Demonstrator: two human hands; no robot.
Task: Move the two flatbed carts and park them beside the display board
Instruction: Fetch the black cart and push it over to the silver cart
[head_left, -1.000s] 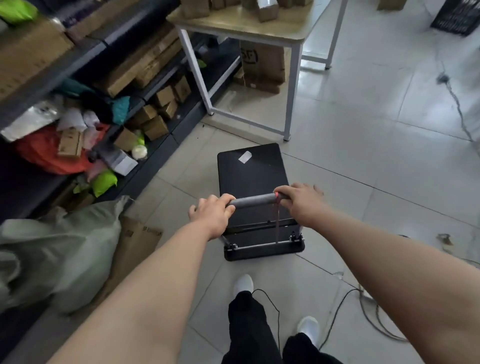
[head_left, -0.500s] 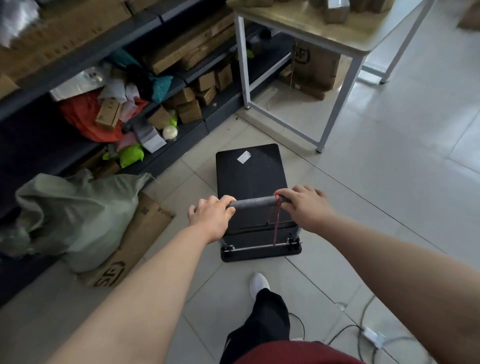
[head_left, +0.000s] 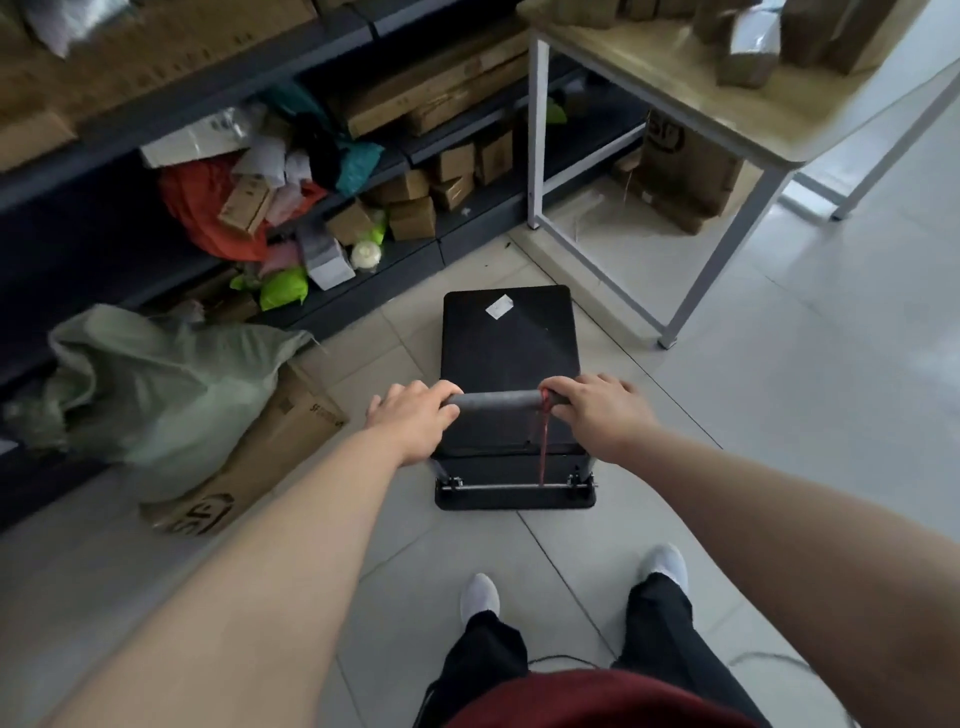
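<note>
A black flatbed cart (head_left: 509, 343) stands on the tiled floor right in front of me, its deck bearing a small white sticker. Its grey padded handle bar (head_left: 496, 401) runs crosswise, with a red cord hanging from its right end. My left hand (head_left: 415, 415) grips the bar's left end and my right hand (head_left: 597, 410) grips the right end. I see only this one cart. No display board is in view.
Dark shelving (head_left: 156, 119) full of boxes and bags runs along the left. A green sack (head_left: 156, 384) and a flat cardboard box (head_left: 270, 452) lie on the floor at left. A white-legged table (head_left: 675, 93) with boxes stands ahead right. Open tiles (head_left: 805, 389) spread to the right.
The view has swung left and forward: the cart has turned toward the shelving, and the table has shifted to the right. Both hands have stayed on the handle bar.
</note>
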